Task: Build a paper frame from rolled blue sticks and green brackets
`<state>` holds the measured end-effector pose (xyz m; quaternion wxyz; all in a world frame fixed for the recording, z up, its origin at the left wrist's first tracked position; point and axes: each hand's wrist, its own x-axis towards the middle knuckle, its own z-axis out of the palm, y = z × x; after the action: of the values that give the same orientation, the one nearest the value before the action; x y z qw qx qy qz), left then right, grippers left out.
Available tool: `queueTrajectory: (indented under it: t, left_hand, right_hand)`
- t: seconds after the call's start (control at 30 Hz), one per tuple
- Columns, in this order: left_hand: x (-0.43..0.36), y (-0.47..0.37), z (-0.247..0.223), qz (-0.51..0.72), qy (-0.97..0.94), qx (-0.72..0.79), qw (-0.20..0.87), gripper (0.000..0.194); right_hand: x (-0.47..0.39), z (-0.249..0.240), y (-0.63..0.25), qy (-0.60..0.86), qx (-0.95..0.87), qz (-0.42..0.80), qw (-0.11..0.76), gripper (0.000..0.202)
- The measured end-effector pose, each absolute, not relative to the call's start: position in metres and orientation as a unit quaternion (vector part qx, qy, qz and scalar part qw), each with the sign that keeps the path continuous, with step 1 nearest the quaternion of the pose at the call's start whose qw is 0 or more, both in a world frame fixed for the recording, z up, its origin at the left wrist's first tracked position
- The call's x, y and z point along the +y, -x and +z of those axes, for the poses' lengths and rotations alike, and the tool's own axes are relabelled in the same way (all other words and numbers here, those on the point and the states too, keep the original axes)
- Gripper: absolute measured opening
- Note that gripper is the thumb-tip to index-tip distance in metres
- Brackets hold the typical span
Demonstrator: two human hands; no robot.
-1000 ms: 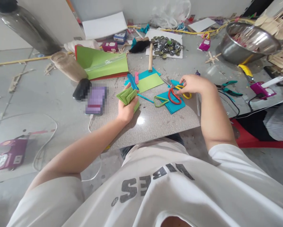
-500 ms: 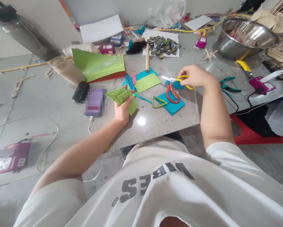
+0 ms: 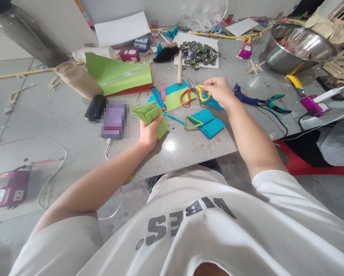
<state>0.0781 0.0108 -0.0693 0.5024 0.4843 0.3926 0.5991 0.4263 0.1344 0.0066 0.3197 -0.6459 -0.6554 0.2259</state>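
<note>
Folded green paper pieces (image 3: pixel 151 117) are gripped in my left hand (image 3: pixel 149 132), above the table's front part. My right hand (image 3: pixel 219 90) pinches the yellow handle (image 3: pixel 203 94) of the scissors, whose red handle (image 3: pixel 185 96) hangs over a flat green sheet (image 3: pixel 176 100). Below the scissors lie folded blue papers (image 3: pixel 210 124) and a green triangular frame (image 3: pixel 192 122). A blue strip (image 3: pixel 174 118) extends from near my left hand toward the frame. A pink piece (image 3: pixel 163 93) rests on the blue and green sheets.
Bottle caps (image 3: pixel 199 53) sit on white card behind a wooden stick (image 3: pixel 179 69). At right are a steel bowl (image 3: pixel 292 57), pliers (image 3: pixel 277 103) and a blue-handled tool (image 3: pixel 245 96). A phone (image 3: pixel 113 120) and a large green sheet (image 3: pixel 120 74) are at left.
My right hand has moved left with the scissors and turned them, uncovering more of the folded blue papers and the blue-handled tool. My left hand has barely moved.
</note>
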Motion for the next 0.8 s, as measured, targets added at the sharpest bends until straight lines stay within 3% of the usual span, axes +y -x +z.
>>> queueTrajectory:
  t: [0.3,0.43,0.5,0.63,0.73,0.8]
  left_hand:
    - [0.006,-0.083,-0.063,0.599,-0.483,0.398,0.500,0.060]
    - [0.002,-0.085,-0.055,0.600,-0.467,0.411,0.504,0.055]
    - [0.001,-0.086,-0.053,0.602,-0.463,0.414,0.502,0.053]
    - [0.002,-0.088,-0.055,0.606,-0.462,0.405,0.506,0.051]
    - [0.004,-0.089,-0.060,0.609,-0.461,0.394,0.511,0.056]
    - [0.004,-0.089,-0.063,0.608,-0.469,0.393,0.506,0.062]
  right_hand:
    - [0.109,0.026,-0.464,0.709,-0.682,0.150,0.095,0.047]
    - [0.105,0.036,-0.454,0.728,-0.669,0.148,-0.007,0.025]
    - [0.098,0.051,-0.462,0.738,-0.656,0.155,-0.018,0.021]
    - [0.080,0.090,-0.494,0.769,-0.627,0.111,0.057,0.013]
    - [0.071,0.100,-0.489,0.771,-0.582,0.043,0.255,0.007]
    - [0.065,0.090,-0.457,0.706,-0.591,0.131,0.368,0.011]
